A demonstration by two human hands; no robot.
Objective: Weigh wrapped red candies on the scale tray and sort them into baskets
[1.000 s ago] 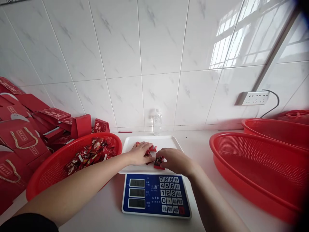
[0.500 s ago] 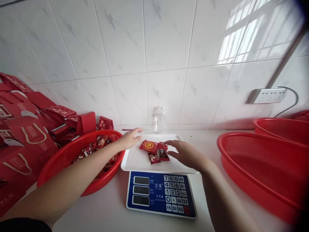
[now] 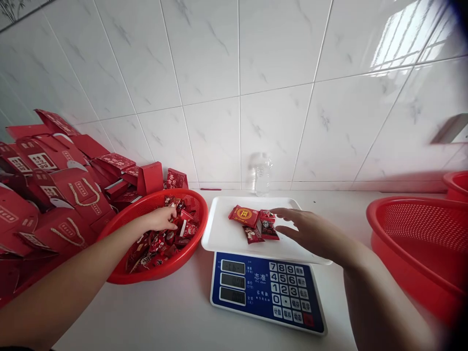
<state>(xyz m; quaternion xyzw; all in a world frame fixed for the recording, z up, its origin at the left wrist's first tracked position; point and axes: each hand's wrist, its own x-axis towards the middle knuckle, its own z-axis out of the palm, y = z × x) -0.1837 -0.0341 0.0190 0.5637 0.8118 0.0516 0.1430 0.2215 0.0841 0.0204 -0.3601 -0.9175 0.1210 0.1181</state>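
We find small, glossy red packets [image 3: 244, 216] clustered on the white tray [image 3: 221, 236] of a blue-faced scale [image 3: 261, 292]. 1 packet bears a round gold emblem; another shows a darker printed face. Our right hand [image 3: 307, 231], fingers parted and gripping nothing, is just beside them. Our left hand [image 3: 163, 219] is among similar packets [image 3: 159, 241] in a red basket [image 3: 175, 269]; we cannot tell whether it grips any.

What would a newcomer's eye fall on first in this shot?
Probably the heap of red boxes at far left. Next, likely the red basket beside it, with the left hand among its wrapped packets. At centre, the blue-faced scale stands out, with a few red packets on its white tray and the right hand open beside them.
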